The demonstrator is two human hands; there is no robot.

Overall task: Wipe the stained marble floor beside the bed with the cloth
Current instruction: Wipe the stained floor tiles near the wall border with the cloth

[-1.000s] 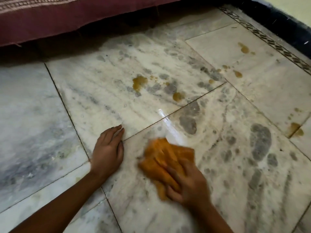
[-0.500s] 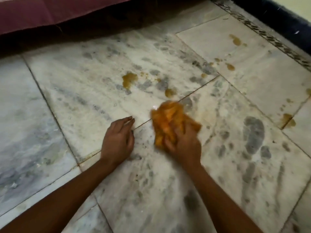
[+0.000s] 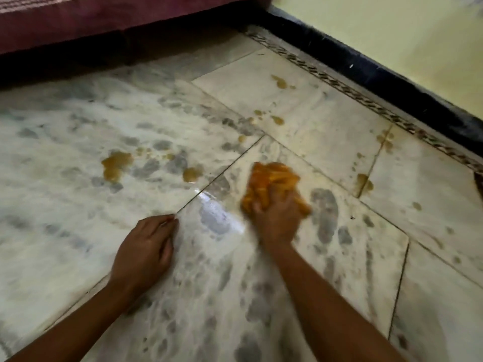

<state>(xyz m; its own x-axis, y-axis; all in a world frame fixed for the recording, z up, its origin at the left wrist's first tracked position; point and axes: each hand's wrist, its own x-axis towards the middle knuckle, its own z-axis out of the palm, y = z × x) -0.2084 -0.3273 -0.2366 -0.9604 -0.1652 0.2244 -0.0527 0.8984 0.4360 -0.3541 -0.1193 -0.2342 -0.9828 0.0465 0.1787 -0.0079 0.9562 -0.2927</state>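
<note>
My right hand (image 3: pixel 277 218) grips a bunched orange cloth (image 3: pixel 269 180) and presses it on the marble floor (image 3: pixel 65 205), just right of a tile joint. My left hand (image 3: pixel 146 249) rests flat on the floor to the left, fingers together, holding nothing. A large brown-yellow stain (image 3: pixel 115 164) and a smaller one (image 3: pixel 192 173) lie left of the cloth. More stains sit farther off (image 3: pixel 279 82), (image 3: pixel 277 120), and at the right (image 3: pixel 364 182). A wet shiny patch (image 3: pixel 217 215) lies between my hands.
The bed with its maroon cover (image 3: pixel 104 19) runs along the top, with dark shadow beneath it. A dark skirting (image 3: pixel 379 77) and a patterned floor border (image 3: pixel 366 100) run diagonally below a pale yellow wall (image 3: pixel 405 30) at the right.
My right hand has pushed the cloth forward and to the right, away from me, past the tile joint. The left hand has stayed planted on the floor. The view has shifted towards the wall.
</note>
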